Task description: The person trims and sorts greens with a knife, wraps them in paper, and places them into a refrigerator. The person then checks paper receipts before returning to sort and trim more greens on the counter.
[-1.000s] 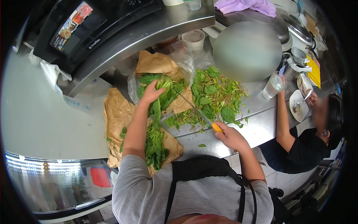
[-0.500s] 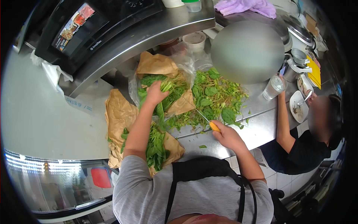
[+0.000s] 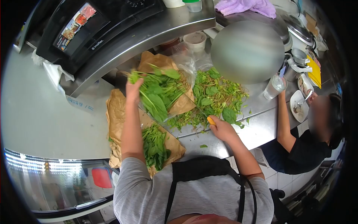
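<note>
My left hand (image 3: 133, 89) is closed around the stem end of a bunch of leafy greens (image 3: 156, 101) that look like spinach, the leaves hanging down to the right. In my right hand (image 3: 223, 130) is a knife (image 3: 211, 120) with a yellow handle, its thin blade pointing up and left over brown paper (image 3: 182, 104). A loose pile of stems and leaves (image 3: 218, 95) spreads to the right of the blade. Nearer my body, another heap of greens (image 3: 153, 145) lies on crumpled brown paper (image 3: 116, 112).
Above the counter is a steel shelf (image 3: 149, 39) bearing a black appliance (image 3: 100, 33). A lidded tub (image 3: 194, 40) and clear plastic bag (image 3: 184, 54) sit behind the greens. At right, a person (image 3: 298, 149) touches a glass of water (image 3: 275, 86) near white dishes (image 3: 298, 106).
My left hand has moved left and slightly up, lifting the greens away from the paper. The knife and right hand have shifted slightly left and up.
</note>
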A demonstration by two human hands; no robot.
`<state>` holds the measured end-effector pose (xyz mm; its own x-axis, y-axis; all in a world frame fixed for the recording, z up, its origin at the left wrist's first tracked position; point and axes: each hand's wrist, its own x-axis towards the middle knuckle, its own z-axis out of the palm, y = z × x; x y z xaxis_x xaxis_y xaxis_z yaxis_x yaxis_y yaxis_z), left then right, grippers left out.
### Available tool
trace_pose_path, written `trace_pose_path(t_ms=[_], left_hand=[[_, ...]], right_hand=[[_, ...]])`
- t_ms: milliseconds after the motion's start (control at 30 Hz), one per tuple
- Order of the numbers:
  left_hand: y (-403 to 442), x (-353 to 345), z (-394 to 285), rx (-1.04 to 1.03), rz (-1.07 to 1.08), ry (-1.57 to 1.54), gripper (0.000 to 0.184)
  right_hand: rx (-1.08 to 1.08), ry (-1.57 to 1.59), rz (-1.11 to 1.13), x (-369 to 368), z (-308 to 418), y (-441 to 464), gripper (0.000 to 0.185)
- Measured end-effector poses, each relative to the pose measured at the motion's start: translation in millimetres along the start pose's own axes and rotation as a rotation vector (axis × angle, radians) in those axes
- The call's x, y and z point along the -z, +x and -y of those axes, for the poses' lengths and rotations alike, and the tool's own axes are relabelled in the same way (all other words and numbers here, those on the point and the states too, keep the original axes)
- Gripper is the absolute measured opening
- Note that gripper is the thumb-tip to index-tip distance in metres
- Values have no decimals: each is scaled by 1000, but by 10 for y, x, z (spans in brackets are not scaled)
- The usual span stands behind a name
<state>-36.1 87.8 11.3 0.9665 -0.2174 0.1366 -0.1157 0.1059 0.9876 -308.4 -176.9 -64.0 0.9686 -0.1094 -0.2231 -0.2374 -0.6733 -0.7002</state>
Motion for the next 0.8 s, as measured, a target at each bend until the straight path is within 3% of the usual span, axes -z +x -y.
trace_pose_path(t_ms=[100, 167, 267, 400, 500, 567, 633, 733, 800], left_hand=[[-49, 9, -457, -72, -113, -130, 25], [-81, 32, -679, -163, -142, -44, 25], [-174, -76, -909, -104, -111, 125, 24], [-156, -315, -535, 28, 39, 311, 26], [-241, -761, -43, 142, 209, 368, 30], [-299, -1081, 177, 133, 307, 846, 33], [-404, -1404, 270, 169, 440, 1130, 33], [-416, -1651, 630, 237, 532, 1456, 31], [-434, -1728, 736, 251, 564, 1494, 30]], right_hand=[[-24, -11, 31, 15, -3, 16, 45], [-24, 23, 29, -5, -35, 43, 46], [16, 150, -7, -47, -100, 27, 47], [23, 351, -90, -2, -152, -132, 47], [-128, 445, -61, 147, -146, -296, 46], [-114, 384, -159, 183, -174, -397, 45], [-89, 241, -269, 256, -125, -520, 44], [-48, 123, -275, 299, -83, -686, 44], [-21, 48, -258, 256, -94, -754, 44]])
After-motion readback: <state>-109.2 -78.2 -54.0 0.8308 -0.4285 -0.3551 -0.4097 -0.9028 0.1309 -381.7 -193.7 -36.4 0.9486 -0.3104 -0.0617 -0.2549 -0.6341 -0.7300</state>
